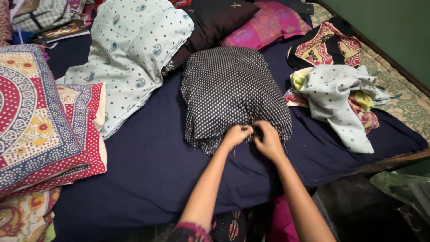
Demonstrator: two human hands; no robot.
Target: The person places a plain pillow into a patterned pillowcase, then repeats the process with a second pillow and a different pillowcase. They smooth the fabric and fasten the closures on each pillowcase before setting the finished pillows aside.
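Note:
A pillow in a dark cover with white dots (230, 92) lies in the middle of the navy sheet (148, 166). Both my hands meet at its near open end. My left hand (236, 136) pinches the cover's edge with closed fingers. My right hand (269, 140) grips the same edge right beside it, fingertips tucked into the fabric. What lies between the fingers is hidden by the cloth folds.
A red and blue patterned pillow (38, 121) lies at left, a pale blue paisley pillow (132, 54) behind it. A black pillow (215, 22) and a pink pillow (268, 24) sit at the back. A heap of loose cloths (340, 96) and a bag (327, 45) lie at right, near the bed's edge (394, 159).

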